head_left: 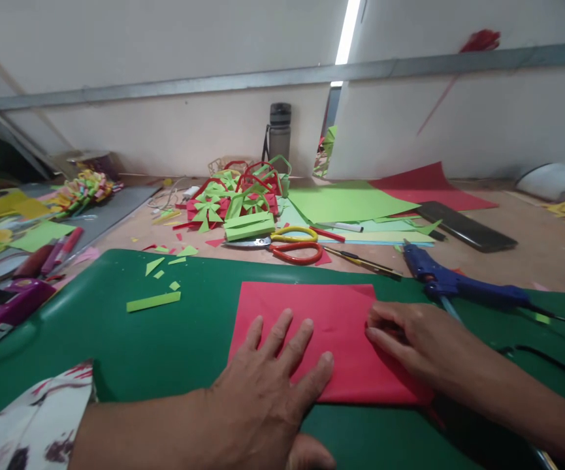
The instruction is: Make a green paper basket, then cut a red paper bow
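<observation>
A sheet of red paper point(331, 307) lies on the green mat point(198, 352) in front of me; its near edge looks folded. Spread fingers of my left hand point(277, 365) rest flat on the paper's left and middle part. At the paper's right edge my right hand point(409, 333) is closed, thumb and fingers pinching that edge. Just beyond the paper lie scissors point(296, 253) with one yellow and one red handle. A blue glue gun point(458, 281) lies to the right, past my right hand.
Green paper strips point(153, 301) and scraps lie on the mat's left. Behind are small red and green paper baskets point(243, 196), a bottle point(279, 134), green sheets point(351, 201), a red sheet point(434, 186) and a dark phone point(468, 225). A purple power strip point(8, 310) sits far left.
</observation>
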A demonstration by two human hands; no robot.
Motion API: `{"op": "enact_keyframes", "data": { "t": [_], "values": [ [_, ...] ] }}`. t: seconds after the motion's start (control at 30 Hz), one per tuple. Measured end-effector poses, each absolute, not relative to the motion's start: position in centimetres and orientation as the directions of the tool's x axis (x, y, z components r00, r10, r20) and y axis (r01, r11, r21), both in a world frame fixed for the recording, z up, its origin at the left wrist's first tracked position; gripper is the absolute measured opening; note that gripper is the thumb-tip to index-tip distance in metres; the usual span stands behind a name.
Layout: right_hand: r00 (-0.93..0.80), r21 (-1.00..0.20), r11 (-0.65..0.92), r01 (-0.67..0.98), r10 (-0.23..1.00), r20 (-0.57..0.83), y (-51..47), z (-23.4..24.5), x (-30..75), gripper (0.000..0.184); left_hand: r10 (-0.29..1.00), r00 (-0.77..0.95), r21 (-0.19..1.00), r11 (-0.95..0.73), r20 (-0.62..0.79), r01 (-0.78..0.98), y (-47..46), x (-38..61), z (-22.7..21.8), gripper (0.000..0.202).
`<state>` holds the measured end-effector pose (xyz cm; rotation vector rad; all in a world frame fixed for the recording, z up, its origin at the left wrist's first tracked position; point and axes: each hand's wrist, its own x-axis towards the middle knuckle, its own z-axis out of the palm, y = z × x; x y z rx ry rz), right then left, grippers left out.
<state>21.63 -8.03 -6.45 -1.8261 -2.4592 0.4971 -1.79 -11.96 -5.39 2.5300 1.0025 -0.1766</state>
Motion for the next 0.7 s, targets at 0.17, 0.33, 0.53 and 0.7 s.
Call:
{"op": "enact_keyframes", "data": {
  "t": [0.17,0.33,0.53,0.7],
  "values": [
    [-0.307,-0.266,0.259,0.929,0.939,-0.158,-8.1,-6.5,21.8,0.019,0.634,0.712,0.333,-0.630,-0.301,0.702,-11.7,-2.0,-4.0,0.061],
    [-0.306,-0.265,0.257,0.929,0.937,-0.165,-8.2,-6.3,21.7,0.018,0.581,0.795,0.412,-0.690,-0.176,0.595,-9.9,-3.6,-3.5,0.036],
    [-0.298,-0.285,0.251,0.925,0.945,-0.136,-8.4,-5.8,21.3,0.018,0.638,0.766,0.390,-0.688,-0.076,0.612,-8.9,-4.2,-5.5,0.025],
    [-0.318,-0.279,0.268,0.922,0.936,-0.153,-8.6,-5.4,21.3,0.020,0.683,0.722,0.378,-0.644,-0.108,0.665,-9.3,-4.3,-6.3,0.038]
  ]
}}
